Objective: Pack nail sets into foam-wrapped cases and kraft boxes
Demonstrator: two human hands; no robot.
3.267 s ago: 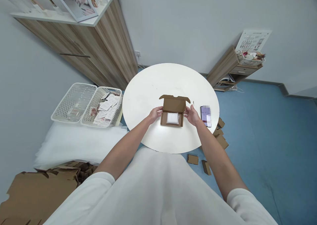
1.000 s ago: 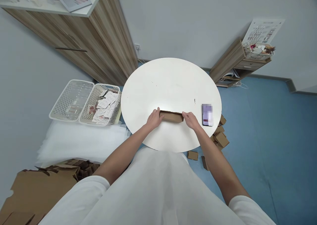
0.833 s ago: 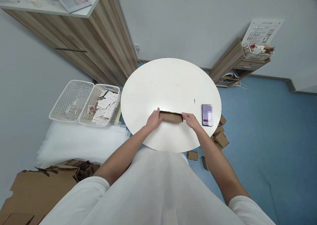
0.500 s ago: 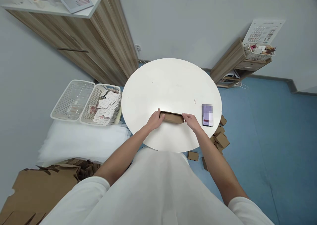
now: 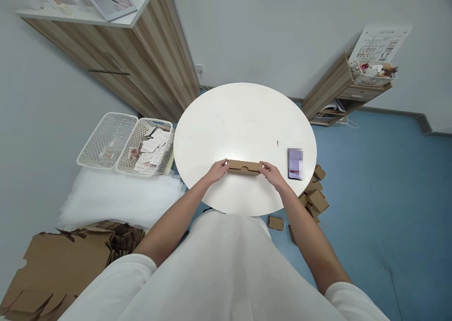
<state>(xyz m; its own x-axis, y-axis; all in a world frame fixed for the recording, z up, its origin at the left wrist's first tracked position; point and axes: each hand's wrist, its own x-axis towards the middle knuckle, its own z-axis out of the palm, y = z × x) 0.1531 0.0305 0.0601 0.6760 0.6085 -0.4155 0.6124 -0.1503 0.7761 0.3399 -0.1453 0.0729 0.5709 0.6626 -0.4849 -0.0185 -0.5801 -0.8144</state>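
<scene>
A small brown cardboard box (image 5: 244,167) with a half-round notch in its front edge lies near the front of the round white table (image 5: 243,118). Its lid is down. My left hand (image 5: 218,171) grips the left end, and my right hand (image 5: 271,173) grips the right end, fingers bent around the corners. A phone (image 5: 295,163) rests on the table to the right of my right hand, its screen partly pixelated.
Folded boxes (image 5: 317,200) are heaped on the floor at right, with a single box (image 5: 275,223) nearer me. At left stand a white basket of cards (image 5: 150,147), a basket of clear items (image 5: 106,140), white sheets (image 5: 116,196) and flat cardboard (image 5: 67,260).
The box's top was open, showing a dark gap along its far edge; now the lid is folded down over it. Both hands stay at its ends. My view has shifted slightly.
</scene>
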